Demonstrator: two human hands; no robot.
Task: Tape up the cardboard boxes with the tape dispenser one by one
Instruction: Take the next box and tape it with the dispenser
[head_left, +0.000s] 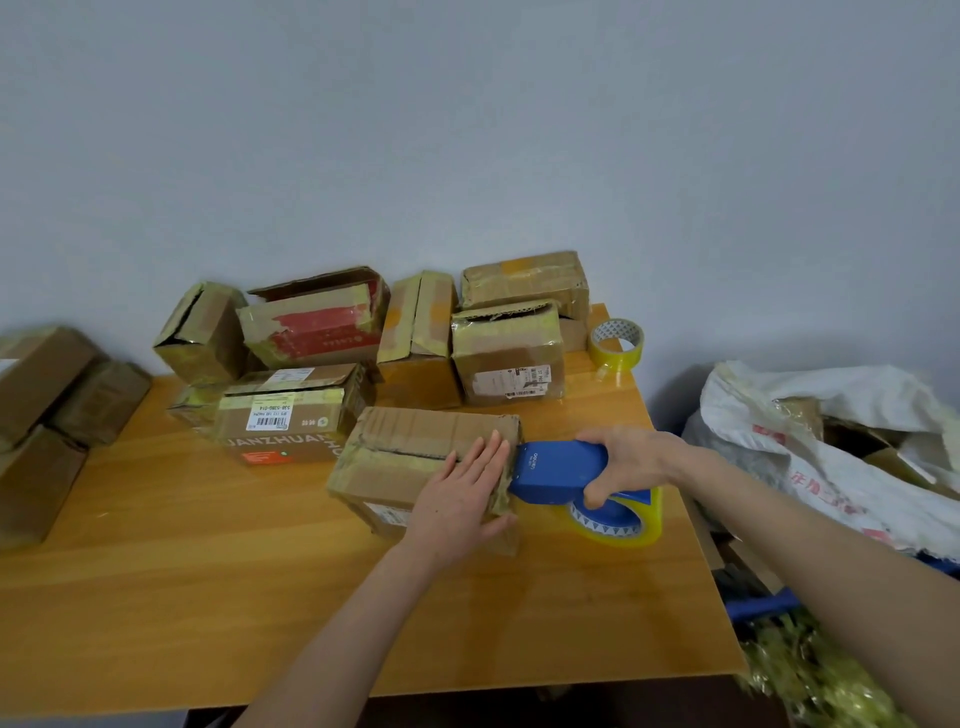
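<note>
A worn cardboard box (410, 457) lies on the wooden table (208, 571), its top seam running left to right. My left hand (465, 493) presses flat on the box's right end, fingers straight, thumb down the near side. My right hand (631, 460) grips a blue tape dispenser (556, 473) whose front edge meets the right end of the box. A yellowish tape roll (623, 522) sits under the dispenser.
Several taped boxes (509, 353) crowd the back of the table. A spare tape roll (616, 345) stands at the back right corner. More boxes (47, 405) are stacked at the left. A white sack (810, 441) with cardboard lies right of the table.
</note>
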